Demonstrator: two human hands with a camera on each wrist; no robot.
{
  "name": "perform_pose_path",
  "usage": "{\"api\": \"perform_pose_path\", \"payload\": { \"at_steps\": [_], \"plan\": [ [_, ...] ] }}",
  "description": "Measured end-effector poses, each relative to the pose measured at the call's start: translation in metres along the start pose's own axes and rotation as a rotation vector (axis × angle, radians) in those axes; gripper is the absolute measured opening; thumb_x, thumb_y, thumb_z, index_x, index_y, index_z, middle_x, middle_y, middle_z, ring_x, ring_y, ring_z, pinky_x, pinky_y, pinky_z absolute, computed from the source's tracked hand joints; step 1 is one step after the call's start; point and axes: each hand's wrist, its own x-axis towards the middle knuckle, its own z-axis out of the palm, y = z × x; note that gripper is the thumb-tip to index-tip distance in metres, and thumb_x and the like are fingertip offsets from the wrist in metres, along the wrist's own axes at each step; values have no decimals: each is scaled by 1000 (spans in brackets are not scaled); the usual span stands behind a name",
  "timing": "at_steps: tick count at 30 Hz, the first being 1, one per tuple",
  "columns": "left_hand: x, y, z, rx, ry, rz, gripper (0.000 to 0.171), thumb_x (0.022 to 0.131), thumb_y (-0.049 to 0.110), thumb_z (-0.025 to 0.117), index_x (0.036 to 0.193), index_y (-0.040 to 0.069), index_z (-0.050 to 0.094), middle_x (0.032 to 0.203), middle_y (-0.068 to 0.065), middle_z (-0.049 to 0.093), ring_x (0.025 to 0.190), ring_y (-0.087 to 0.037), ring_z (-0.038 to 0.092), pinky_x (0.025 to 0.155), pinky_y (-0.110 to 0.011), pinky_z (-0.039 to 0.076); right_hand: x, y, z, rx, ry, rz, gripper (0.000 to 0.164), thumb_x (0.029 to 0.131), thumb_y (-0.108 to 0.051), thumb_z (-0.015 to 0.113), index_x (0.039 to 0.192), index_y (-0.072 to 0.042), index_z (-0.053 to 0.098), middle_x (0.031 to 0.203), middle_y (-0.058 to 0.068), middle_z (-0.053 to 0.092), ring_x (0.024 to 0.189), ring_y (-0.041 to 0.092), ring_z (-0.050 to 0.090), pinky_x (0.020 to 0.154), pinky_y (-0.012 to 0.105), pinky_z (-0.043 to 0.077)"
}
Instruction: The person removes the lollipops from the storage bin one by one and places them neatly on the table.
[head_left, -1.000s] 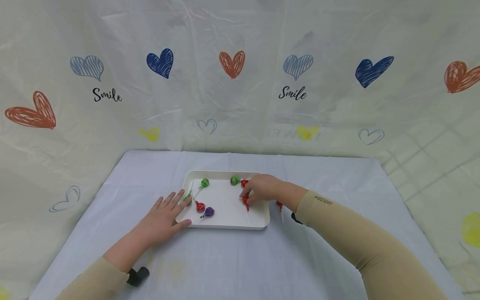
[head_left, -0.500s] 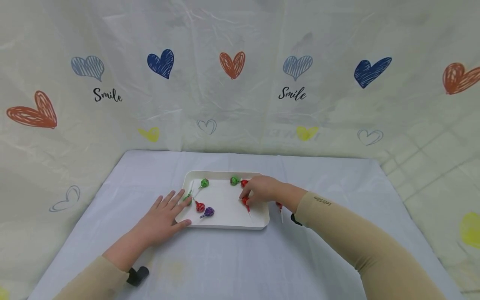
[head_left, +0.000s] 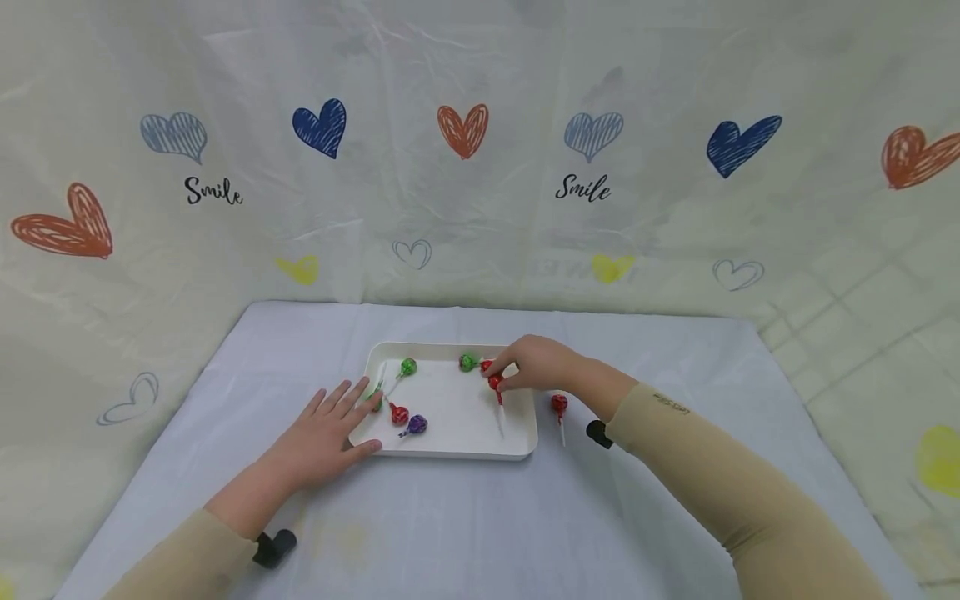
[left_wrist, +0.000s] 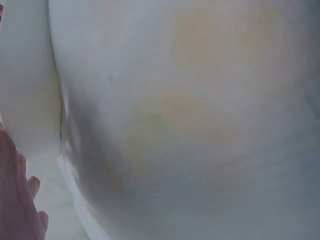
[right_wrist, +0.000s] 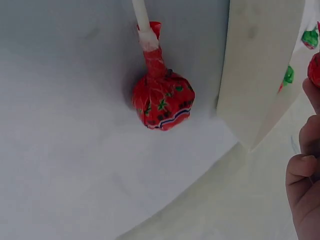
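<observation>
My right hand (head_left: 542,365) pinches a red-wrapped lollipop (head_left: 496,383) by its head over the right side of the white tray (head_left: 457,454), the stick pointing toward me. Behind it, another red lollipop (head_left: 486,365) is partly covered by the fingers, close to a green lollipop (head_left: 468,362). With fingers spread, my left hand (head_left: 322,442) rests on the tray's left edge and partly hides a green lollipop (head_left: 377,404). Near its fingertips lie a red lollipop (head_left: 399,414), a purple lollipop (head_left: 417,424) and a green lollipop (head_left: 408,367).
Outside the tray, on the white cloth (head_left: 465,525), a red lollipop (head_left: 559,403) lies just right of the rim; the right wrist view shows that lollipop (right_wrist: 164,100) up close. A white curtain (head_left: 480,208) printed with hearts hangs behind the table.
The right hand has risen slightly and shifted back and right, lifting the red lollipop's head. The red lollipop outside the tray is now uncovered. The left hand has stayed in place.
</observation>
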Motion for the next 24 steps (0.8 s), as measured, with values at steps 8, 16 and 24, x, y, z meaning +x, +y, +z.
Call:
{"api": "perform_pose_path", "payload": {
  "at_steps": [8,16,24],
  "plan": [
    [2,-4,4,0,-6,3,79,95,62,51,158,21,27,166,-7,12,151,-37,11,119,-60,7,-27,19,-9,6,62,63,33,88,-33,76,121,-28,74,102,-17,68,76,14,54,64,29,47],
    [2,-5,3,1,2,-1,79,95,62,51,158,21,28,166,-7,12,150,-37,12,119,-60,7,-66,49,-10,29,81,104,32,88,-29,77,120,-25,75,104,-14,71,76,13,53,64,29,48],
    [2,-4,4,-8,1,5,80,95,63,52,158,21,28,166,-8,12,150,-37,12,119,-60,7,-96,73,-7,21,75,164,32,87,-28,78,118,-24,76,105,-13,71,77,13,52,65,29,47]
  ]
}}
